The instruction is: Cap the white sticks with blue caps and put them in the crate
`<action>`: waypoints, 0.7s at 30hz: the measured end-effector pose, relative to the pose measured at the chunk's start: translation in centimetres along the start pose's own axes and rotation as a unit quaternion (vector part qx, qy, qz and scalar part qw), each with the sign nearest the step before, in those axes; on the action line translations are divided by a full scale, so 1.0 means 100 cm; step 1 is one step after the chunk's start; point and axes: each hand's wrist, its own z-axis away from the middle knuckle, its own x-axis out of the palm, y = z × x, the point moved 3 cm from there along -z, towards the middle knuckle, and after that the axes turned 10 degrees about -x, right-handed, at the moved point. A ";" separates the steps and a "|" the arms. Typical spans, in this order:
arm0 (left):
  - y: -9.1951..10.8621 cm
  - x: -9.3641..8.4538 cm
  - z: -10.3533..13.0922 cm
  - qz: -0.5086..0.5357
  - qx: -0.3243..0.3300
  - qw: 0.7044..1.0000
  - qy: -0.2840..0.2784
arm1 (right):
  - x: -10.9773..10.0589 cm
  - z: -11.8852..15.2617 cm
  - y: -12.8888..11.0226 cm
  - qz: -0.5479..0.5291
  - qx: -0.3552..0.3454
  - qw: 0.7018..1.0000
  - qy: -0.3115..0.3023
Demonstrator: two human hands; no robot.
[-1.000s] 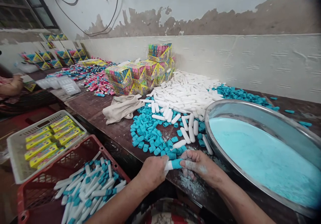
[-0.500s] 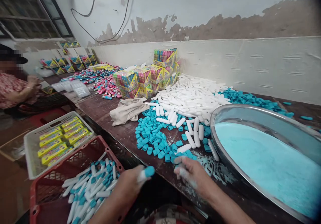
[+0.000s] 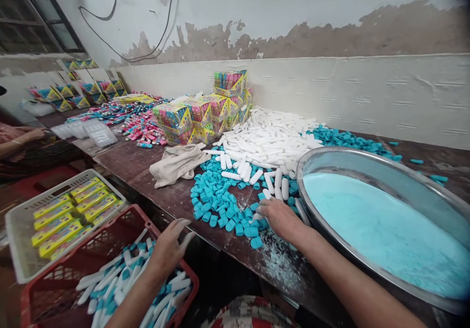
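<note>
My left hand (image 3: 172,240) is above the red plastic crate (image 3: 189,269), thumb and fingers apart, holding nothing. In the crate lie many white tubes with blue caps (image 3: 121,281). On the table my right hand (image 3: 281,215) is at the edge of a heap of small blue caps (image 3: 220,205). Its curled fingers close over a white tube (image 3: 256,216) lying among the caps, with much of the grip hidden. More loose white tubes (image 3: 278,183) lie just beyond those fingers. Right of this hand stands a metal basin (image 3: 304,166) holding light blue powder (image 3: 367,220).
A large pile of white tubes (image 3: 271,132) lies behind the caps, beside stacked display boxes (image 3: 205,117). A cloth (image 3: 178,164) lies on the table (image 3: 128,169). A white basket (image 3: 16,249) holds yellow boxes. Another person's arm (image 3: 22,139) shows at far left.
My left hand has let go of a blue-capped white tube and opened over the crate. My right hand has moved forward to the caps and tubes. The view has shifted right.
</note>
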 end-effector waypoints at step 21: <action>0.172 0.053 -0.002 0.488 -0.012 0.781 -0.389 | -0.035 0.090 -0.027 -0.083 0.088 0.922 0.368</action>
